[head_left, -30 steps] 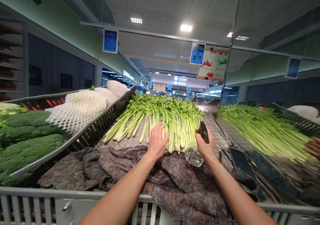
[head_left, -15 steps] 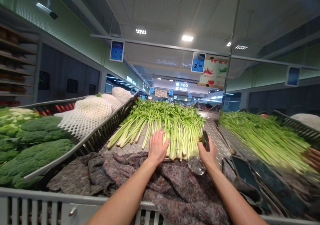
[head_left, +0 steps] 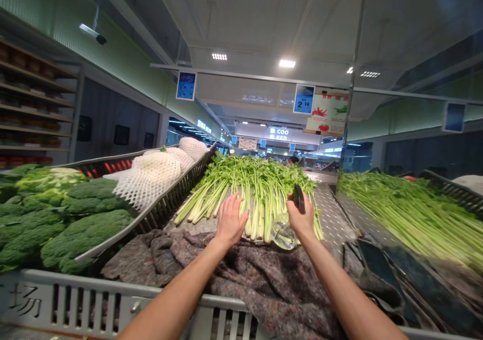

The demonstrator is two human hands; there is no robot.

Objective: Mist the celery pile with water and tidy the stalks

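Celery stalks (head_left: 260,184) lie in a wide row on a textured metal surface, cut ends toward me and leaves at the back. My left hand (head_left: 231,220) rests over the cut ends left of centre, fingers stretched out, with nothing in it. In my right hand (head_left: 303,220), at the row's right side, is a spray bottle (head_left: 284,233) with a clear body and a black trigger head, tilted so its body points left. My fingers around it are partly hidden. A crumpled grey-brown felt cloth (head_left: 279,274) is bunched below both hands.
Broccoli heads (head_left: 86,237) fill the left side, beside foam-netted produce (head_left: 151,176) in a dark crate. A grey slatted rail (head_left: 113,285) runs along the front. On the right, a mirrored panel (head_left: 407,214) reflects the celery. A dark flat object (head_left: 379,259) lies near the mirror.
The spray bottle and my right hand have moved left over the celery, closer to my left hand. My left hand has shifted slightly left. The view has turned a little to the left.
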